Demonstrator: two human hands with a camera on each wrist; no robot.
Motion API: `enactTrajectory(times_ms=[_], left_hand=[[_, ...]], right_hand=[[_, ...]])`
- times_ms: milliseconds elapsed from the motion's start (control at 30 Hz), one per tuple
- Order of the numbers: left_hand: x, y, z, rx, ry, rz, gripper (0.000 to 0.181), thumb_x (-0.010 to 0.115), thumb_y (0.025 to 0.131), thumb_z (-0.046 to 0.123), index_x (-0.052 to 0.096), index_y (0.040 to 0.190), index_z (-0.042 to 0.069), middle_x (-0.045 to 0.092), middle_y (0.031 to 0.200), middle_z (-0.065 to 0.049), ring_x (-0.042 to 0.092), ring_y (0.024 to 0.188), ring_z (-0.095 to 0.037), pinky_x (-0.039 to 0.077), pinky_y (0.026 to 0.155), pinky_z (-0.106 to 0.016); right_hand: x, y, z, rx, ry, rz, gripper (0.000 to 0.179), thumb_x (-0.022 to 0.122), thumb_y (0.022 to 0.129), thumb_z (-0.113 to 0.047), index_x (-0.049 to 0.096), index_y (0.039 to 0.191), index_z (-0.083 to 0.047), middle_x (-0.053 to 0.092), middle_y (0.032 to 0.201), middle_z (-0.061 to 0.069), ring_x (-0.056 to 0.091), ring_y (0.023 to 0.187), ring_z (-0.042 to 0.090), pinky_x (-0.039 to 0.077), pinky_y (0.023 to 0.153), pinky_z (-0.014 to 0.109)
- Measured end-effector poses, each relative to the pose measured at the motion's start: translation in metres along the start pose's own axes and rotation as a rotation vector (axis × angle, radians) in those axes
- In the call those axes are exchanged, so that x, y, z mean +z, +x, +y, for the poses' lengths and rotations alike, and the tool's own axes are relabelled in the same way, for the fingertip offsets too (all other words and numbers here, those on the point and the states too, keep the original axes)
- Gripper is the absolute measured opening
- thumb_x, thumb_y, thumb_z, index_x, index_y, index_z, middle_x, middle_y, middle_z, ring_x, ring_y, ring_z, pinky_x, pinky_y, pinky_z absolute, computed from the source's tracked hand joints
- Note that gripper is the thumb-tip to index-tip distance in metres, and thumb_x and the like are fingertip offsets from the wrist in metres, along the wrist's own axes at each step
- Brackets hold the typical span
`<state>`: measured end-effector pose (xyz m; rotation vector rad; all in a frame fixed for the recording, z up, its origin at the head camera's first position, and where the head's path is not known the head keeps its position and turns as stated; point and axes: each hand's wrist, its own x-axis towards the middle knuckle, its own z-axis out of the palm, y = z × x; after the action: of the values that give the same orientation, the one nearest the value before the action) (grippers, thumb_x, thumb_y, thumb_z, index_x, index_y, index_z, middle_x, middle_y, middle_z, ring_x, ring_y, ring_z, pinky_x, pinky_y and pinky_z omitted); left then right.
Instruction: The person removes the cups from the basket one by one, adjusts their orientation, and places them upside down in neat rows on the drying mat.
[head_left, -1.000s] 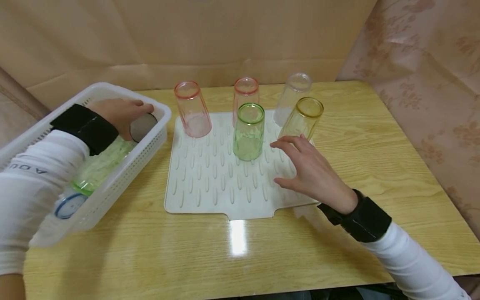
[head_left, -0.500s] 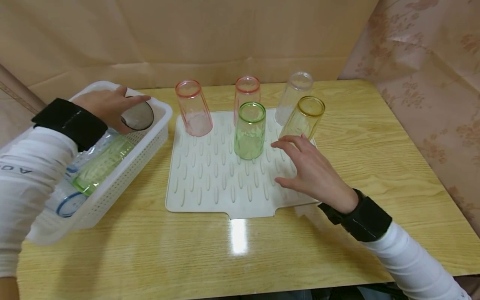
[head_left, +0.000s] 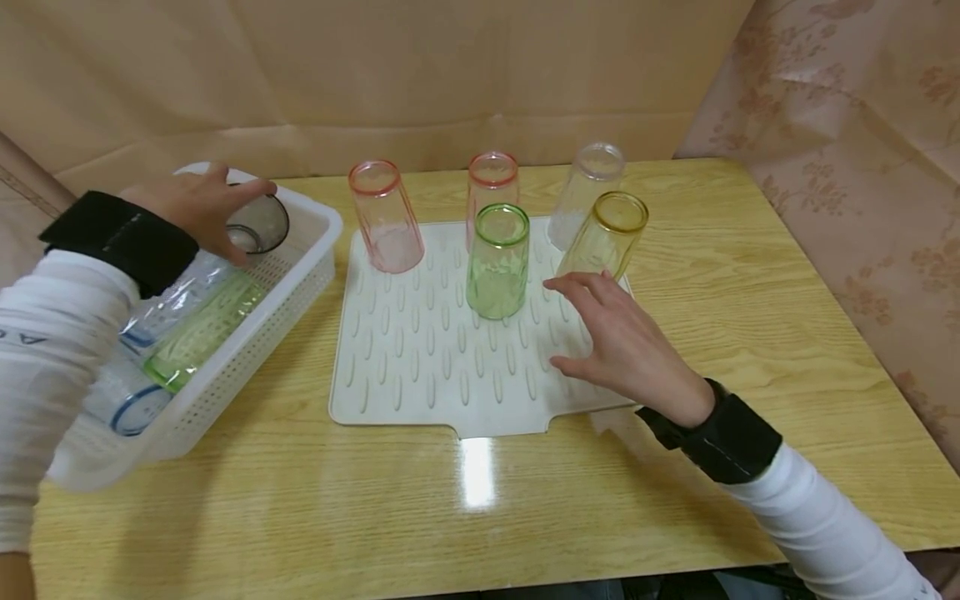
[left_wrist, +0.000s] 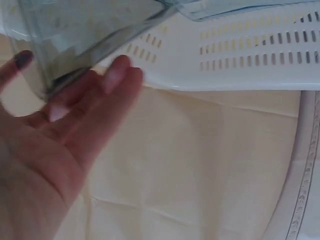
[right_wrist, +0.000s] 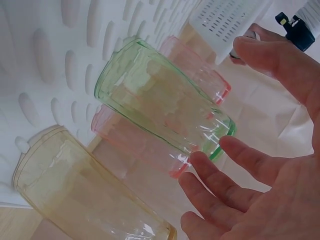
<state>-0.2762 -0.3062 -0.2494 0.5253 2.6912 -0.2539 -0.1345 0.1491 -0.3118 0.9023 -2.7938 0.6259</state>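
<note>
Above the worktop (head_left: 300, 517), the left grip (head_left: 183, 204) holds a grey glass (head_left: 267, 220); the right grip (head_left: 626, 350) (fingers parted) is near a yellow glass (head_left: 606, 236).

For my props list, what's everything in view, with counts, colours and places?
wood-grain table: one, yellowish, foreground
backdrop: one, beige, behind table
floral sheet: one, pinkish, right
ridged mat: one, white, table centre
perforated basket: one, white, table left
pink tumblers: two, pink, mat's back
clear tumbler: one, colourless, mat's back right
amber tumbler: one, amber, mat's right
green tumblers: two, green, mat and basket
blue-edged tumblers: at least two, clear, basket
smoky tumbler: one, grey, basket's far end
sleeves: two, white, both sides
wristbands: two, black, both sides
left hand: one, gripping smoky tumbler
right hand: one, beside amber tumbler
</note>
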Motion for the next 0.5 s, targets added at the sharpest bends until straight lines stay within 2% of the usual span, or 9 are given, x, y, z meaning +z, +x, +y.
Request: enactTrajectory(times_ms=[67, 167, 333, 400, 500], left_hand=[[-0.001, -0.002, -0.001, 0.01, -0.003, -0.005, 0.106, 0.077, 0.06, 0.055, 0.02, 0.14, 0.015, 0.032, 0.115, -0.039, 0.053, 0.08, -0.045, 0.046, 0.051, -0.051], [-0.004, -0.003, -0.002, 0.046, -0.011, -0.003, 0.107, 0.077, 0.059, 0.055, 0.021, 0.14, 0.012, 0.035, 0.115, -0.041, 0.05, 0.086, -0.049, 0.046, 0.059, -0.06], [-0.01, -0.009, -0.001, 0.076, -0.029, 0.049, 0.105, 0.08, 0.06, 0.048, 0.024, 0.138, 0.007, 0.04, 0.11, -0.04, 0.047, 0.089, -0.049, 0.045, 0.067, -0.062], [-0.014, -0.014, -0.002, 0.087, -0.01, 0.094, 0.104, 0.08, 0.058, 0.052, 0.027, 0.137, 0.009, 0.044, 0.107, -0.038, 0.048, 0.087, -0.046, 0.045, 0.067, -0.059], [-0.022, -0.024, -0.003, 0.08, -0.024, 0.114, 0.11, 0.077, 0.054, 0.06, 0.026, 0.138, 0.011, 0.044, 0.11, -0.037, 0.047, 0.091, -0.048, 0.044, 0.07, -0.064]], right_hand=[[0.0, 0.0, 0.0, 0.002, 0.003, -0.002, 0.08, 0.083, 0.061, -0.023, 0.044, 0.128, -0.003, 0.05, 0.121, 0.019, 0.045, 0.112, 0.033, 0.024, 0.107, 0.056], [0.0, 0.001, 0.0, 0.003, 0.005, -0.005, 0.083, 0.082, 0.061, -0.024, 0.042, 0.13, -0.003, 0.05, 0.122, 0.019, 0.044, 0.113, 0.033, 0.023, 0.108, 0.055], [0.002, 0.002, -0.001, 0.007, 0.009, -0.005, 0.086, 0.082, 0.061, -0.023, 0.039, 0.133, -0.003, 0.05, 0.123, 0.019, 0.043, 0.115, 0.034, 0.021, 0.109, 0.054], [0.003, 0.002, -0.001, 0.009, 0.011, -0.005, 0.086, 0.082, 0.061, -0.023, 0.038, 0.133, -0.004, 0.05, 0.123, 0.02, 0.043, 0.115, 0.034, 0.021, 0.109, 0.053], [0.003, 0.002, -0.001, 0.012, 0.014, -0.005, 0.087, 0.082, 0.061, -0.023, 0.038, 0.134, -0.004, 0.049, 0.123, 0.02, 0.042, 0.116, 0.033, 0.022, 0.109, 0.053]])
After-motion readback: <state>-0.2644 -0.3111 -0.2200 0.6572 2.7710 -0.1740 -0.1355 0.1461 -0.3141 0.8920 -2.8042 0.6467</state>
